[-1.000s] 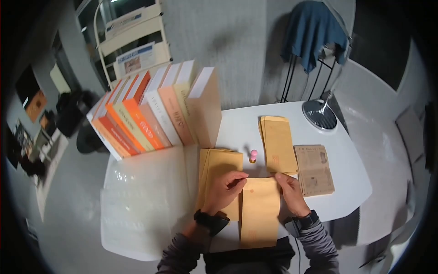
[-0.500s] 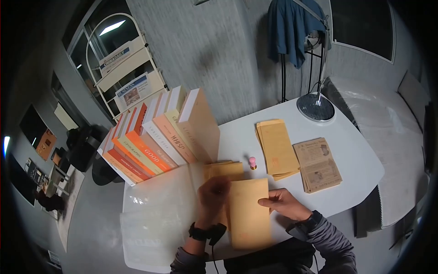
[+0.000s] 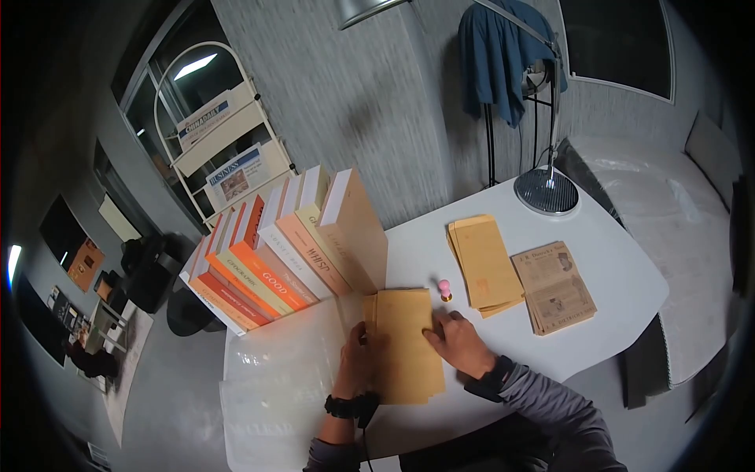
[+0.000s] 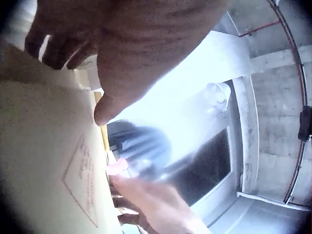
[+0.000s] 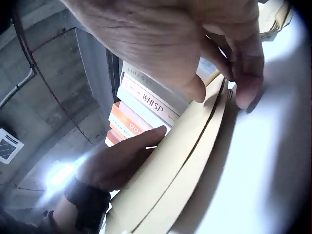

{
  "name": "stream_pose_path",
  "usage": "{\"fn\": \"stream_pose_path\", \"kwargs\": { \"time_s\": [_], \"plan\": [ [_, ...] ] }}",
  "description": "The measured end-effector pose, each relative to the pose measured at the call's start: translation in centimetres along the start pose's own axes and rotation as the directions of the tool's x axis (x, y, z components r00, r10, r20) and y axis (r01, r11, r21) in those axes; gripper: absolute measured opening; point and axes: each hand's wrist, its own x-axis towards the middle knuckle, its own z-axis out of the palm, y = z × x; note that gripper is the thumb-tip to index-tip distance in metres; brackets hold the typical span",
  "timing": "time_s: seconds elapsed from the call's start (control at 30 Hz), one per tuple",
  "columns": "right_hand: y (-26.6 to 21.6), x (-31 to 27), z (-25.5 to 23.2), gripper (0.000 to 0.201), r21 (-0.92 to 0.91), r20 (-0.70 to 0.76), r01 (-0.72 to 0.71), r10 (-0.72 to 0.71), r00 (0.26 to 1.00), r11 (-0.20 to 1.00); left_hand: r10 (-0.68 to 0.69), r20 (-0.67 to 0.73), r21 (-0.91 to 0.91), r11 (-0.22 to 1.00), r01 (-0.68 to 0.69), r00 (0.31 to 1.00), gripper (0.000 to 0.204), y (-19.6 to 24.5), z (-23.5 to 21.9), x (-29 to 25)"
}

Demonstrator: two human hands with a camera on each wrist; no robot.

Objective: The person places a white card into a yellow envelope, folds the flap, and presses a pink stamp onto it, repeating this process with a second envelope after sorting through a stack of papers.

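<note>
A stack of tan envelopes [image 3: 407, 346] lies on the white table, its sheets slightly offset. My left hand [image 3: 355, 363] is at the stack's left edge; its thumb touches the paper in the left wrist view, where a red diamond print [image 4: 80, 180] shows. At the opposite long edge is my right hand [image 3: 464, 346], thumb on the top envelope [image 5: 170, 151] and fingers down beside the edge in the right wrist view. Neither hand lifts the paper. Just beyond the right hand stands a pink stamp [image 3: 445, 288] with a gold base.
Upright books [image 3: 291, 259] line the back left, beside clear plastic sheeting [image 3: 275, 393]. A second envelope pile [image 3: 486, 263] and printed brown papers [image 3: 555, 288] lie to the right. Behind them is a lamp base [image 3: 546, 191].
The envelope that was raised between my hands now lies on the left stack. My hands have moved to the stack's two sides, and the right has let go of the envelope's edge.
</note>
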Motion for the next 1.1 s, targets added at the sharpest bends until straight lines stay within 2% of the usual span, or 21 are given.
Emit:
{"fn": "stream_pose_path", "kwargs": {
  "time_s": [0.1, 0.13, 0.23, 0.3, 0.33, 0.4, 0.43, 0.5, 0.53, 0.6, 0.63, 0.7, 0.8, 0.9, 0.93, 1.03, 1.1],
  "plan": [
    [0.3, -0.6, 0.1, 0.038, -0.025, 0.129, -0.053, 0.055, 0.990, 0.998, -0.002, 0.013, -0.013, 1.000, 0.002, 1.000, 0.072, -0.2, 0.3, -0.3],
    [-0.8, -0.4, -0.5, 0.039, -0.005, 0.180, -0.124, 0.123, 0.976, 0.992, -0.001, 0.012, -0.014, 1.000, 0.001, 1.000, 0.075, 0.2, 0.2, -0.4],
    [-3.4, 0.7, -1.7, 0.041, 0.050, 0.318, -0.332, 0.300, 0.900, 0.942, -0.075, 0.064, -0.150, 0.985, 0.084, 0.995, 0.083, 4.2, 0.0, -1.7],
    [-3.6, 1.3, -1.6, 0.043, 0.077, 0.405, -0.459, 0.392, 0.826, 0.885, -0.030, 0.023, -0.139, 0.990, 0.033, 0.999, 0.085, 1.8, 0.7, -1.4],
    [-3.4, 1.2, -1.2, 0.043, 0.177, 0.397, -0.452, 0.357, 0.846, 0.874, -0.007, 0.003, -0.135, 0.991, 0.008, 1.000, 0.087, 1.1, 1.1, -1.1],
    [-2.6, 0.5, 0.0, 0.044, 0.370, 0.372, -0.427, 0.290, 0.882, 0.825, -0.106, 0.029, -0.256, 0.961, 0.110, 0.994, 0.084, 0.5, 1.2, -0.7],
    [-2.2, 0.4, 0.5, 0.045, 0.416, 0.414, -0.471, 0.299, 0.860, 0.778, -0.155, 0.046, -0.313, 0.936, 0.161, 0.987, 0.083, 0.5, 1.2, -0.7],
    [-1.6, 0.3, 1.0, 0.047, 0.497, 0.494, -0.551, 0.304, 0.815, 0.670, -0.074, 0.140, -0.510, 0.850, 0.136, 0.987, 0.074, 1.4, 0.7, -1.2],
    [-1.6, 0.0, 1.1, 0.048, 0.551, 0.483, -0.535, 0.278, 0.830, 0.641, -0.024, 0.180, -0.599, 0.790, 0.129, 0.983, 0.070, 1.8, 0.4, -1.3],
    [-2.4, -0.1, 1.0, 0.051, 0.650, 0.458, -0.499, 0.227, 0.859, 0.573, -0.046, 0.334, -0.603, 0.757, 0.251, 0.941, 0.058, 1.4, -0.2, -1.1],
    [-2.9, 0.1, 0.5, 0.054, 0.507, 0.428, -0.469, 0.261, 0.865, 0.723, -0.055, 0.408, -0.598, 0.738, 0.313, 0.911, 0.053, 1.3, -0.3, -1.0],
    [-4.3, 0.2, -1.1, 0.061, 0.151, 0.353, -0.375, 0.305, 0.884, 0.915, -0.011, 0.409, -0.672, 0.673, 0.309, 0.913, 0.045, 1.5, -0.2, -1.2],
    [-5.7, -0.8, -2.8, 0.069, 0.048, 0.107, -0.251, 0.245, 0.964, 0.967, -0.005, 0.342, -0.757, 0.590, 0.279, 0.940, 0.038, 2.6, 0.0, -1.7],
    [-4.3, -2.0, -3.6, 0.081, 0.152, 0.117, -0.224, 0.208, 0.971, 0.963, -0.005, 0.262, -0.860, 0.453, 0.236, 0.965, 0.035, 1.7, 0.8, -1.5],
    [-4.2, -2.1, -3.8, 0.073, 0.557, 0.334, -0.409, 0.256, 0.907, 0.722, -0.003, 0.241, -0.891, 0.395, 0.223, 0.970, 0.035, 1.3, 1.3, -1.6],
    [-3.9, -2.3, -5.0, 0.047, 0.552, 0.583, -0.604, 0.252, 0.773, 0.576, 0.052, 0.244, -0.907, 0.365, 0.209, 0.968, 0.037, 1.2, 2.4, -2.3],
    [-3.6, -2.7, -5.6, 0.038, 0.496, 0.485, -0.527, 0.282, 0.827, 0.690, 0.078, 0.286, -0.911, 0.331, 0.245, 0.955, 0.042, 0.6, 2.8, -2.5]
  ]
}}
